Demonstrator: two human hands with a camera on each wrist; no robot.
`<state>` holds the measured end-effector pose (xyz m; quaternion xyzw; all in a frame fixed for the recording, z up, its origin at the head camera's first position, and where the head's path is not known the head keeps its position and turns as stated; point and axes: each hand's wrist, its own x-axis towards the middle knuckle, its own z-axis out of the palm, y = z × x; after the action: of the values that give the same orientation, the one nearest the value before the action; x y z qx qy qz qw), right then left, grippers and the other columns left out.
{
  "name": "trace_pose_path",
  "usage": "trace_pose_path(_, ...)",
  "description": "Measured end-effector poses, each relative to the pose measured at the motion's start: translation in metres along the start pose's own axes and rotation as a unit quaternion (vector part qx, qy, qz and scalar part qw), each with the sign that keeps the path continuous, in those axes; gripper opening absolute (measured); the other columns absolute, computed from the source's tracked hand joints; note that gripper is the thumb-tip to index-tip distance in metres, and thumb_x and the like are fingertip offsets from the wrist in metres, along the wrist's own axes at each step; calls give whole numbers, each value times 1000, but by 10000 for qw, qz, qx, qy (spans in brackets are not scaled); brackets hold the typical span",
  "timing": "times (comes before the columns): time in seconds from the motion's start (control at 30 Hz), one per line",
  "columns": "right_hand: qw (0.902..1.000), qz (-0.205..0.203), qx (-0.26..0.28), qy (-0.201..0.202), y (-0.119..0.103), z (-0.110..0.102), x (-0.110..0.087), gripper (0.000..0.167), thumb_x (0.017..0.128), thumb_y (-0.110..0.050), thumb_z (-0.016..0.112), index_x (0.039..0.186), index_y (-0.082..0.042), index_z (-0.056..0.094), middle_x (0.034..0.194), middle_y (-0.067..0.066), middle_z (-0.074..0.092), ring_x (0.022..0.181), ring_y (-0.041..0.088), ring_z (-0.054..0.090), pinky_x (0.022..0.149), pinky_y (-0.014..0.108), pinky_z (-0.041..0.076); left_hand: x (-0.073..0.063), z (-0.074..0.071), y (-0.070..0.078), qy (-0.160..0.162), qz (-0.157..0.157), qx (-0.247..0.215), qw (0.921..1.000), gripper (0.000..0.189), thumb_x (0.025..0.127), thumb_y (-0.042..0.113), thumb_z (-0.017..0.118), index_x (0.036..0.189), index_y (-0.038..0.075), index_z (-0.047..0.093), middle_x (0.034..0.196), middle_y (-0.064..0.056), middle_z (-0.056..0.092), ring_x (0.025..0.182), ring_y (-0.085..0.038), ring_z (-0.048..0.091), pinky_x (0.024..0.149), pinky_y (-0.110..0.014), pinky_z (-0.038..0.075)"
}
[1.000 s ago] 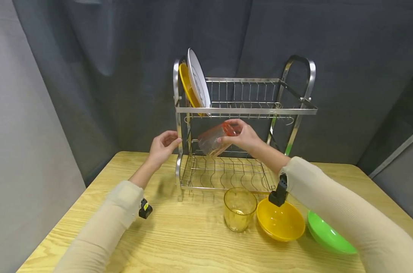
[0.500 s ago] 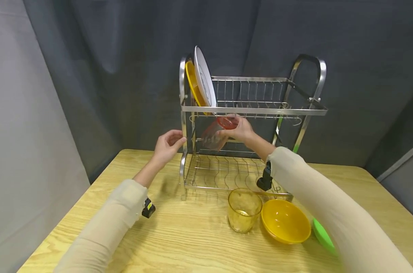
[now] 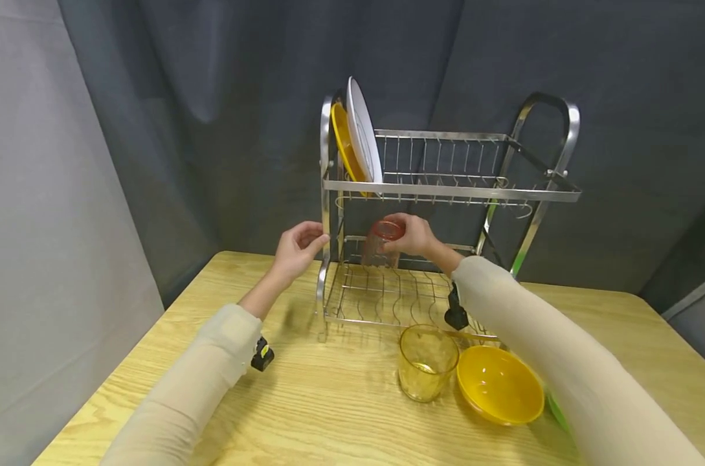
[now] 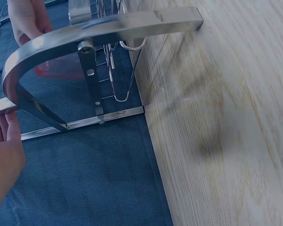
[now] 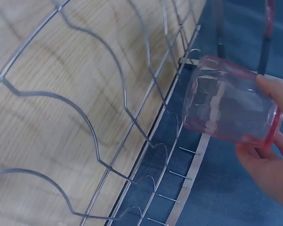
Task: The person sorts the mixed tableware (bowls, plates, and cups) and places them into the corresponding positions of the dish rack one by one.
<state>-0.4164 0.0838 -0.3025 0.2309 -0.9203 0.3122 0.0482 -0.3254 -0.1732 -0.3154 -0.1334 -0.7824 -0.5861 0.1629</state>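
Observation:
Inside the lower level of the metal dish rack (image 3: 451,189), my right hand (image 3: 413,236) grips a clear, red-tinted drinking glass (image 3: 381,249) by its upper end. Seen from the right wrist, the fingers and thumb pinch one end of the glass (image 5: 233,106) while its other end points at the rack's wires (image 5: 146,127). My left hand (image 3: 296,249) holds the rack's left upright, thumb in front and fingers behind it. In the left wrist view the left fingertips (image 4: 4,126) lie against the metal frame (image 4: 52,42).
A white plate (image 3: 364,133) and a yellow plate (image 3: 345,145) lean at the left of the upper tier. In front of the rack stand an amber glass (image 3: 425,369) and a yellow bowl (image 3: 500,388). A green bowl (image 3: 558,411) is mostly hidden behind the right sleeve.
The red-tinted glass has turned from a slant to nearly vertical and lowered toward the bottom wires in my right hand. My left hand keeps hold of the upright. The view has shifted slightly left.

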Motion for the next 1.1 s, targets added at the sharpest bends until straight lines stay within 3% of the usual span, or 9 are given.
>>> trace_pose_path(0.23,9997,68,-148,-169,5,4,-3,76,74,-24,82,138,-2,48,129,23,60,115,36,60,96,47,52,-1,6,2,-171,-95,-12,9998,29,93,14,62,117,-2,60,116,-20,64,102,-21,63,96,-31,52)
trace_pose_path(0.47,9998,99,-122,-121,4,1,-7,79,76,-25,80,140,1,42,131,26,56,118,38,57,99,49,50,-1,9,3,-179,-43,-34,9998,29,93,14,62,118,-2,60,116,-21,64,107,-28,62,99,-36,52)
trace_pose_path(0.9,9987,54,-496,-125,-6,-16,-9,74,83,-30,74,141,2,40,139,26,50,129,39,49,107,50,43,-1,2,4,-24,-31,-11,10000,28,93,12,62,116,-3,60,115,-22,64,107,-32,62,100,-40,51)
trace_pose_path(1.1,9975,348,-575,-223,-19,-20,-16,77,84,-32,74,143,0,37,142,24,49,130,38,48,109,49,42,-2,-2,2,-5,-172,-4,9999,30,93,14,63,118,-2,60,117,-21,64,106,-26,63,99,-33,52)
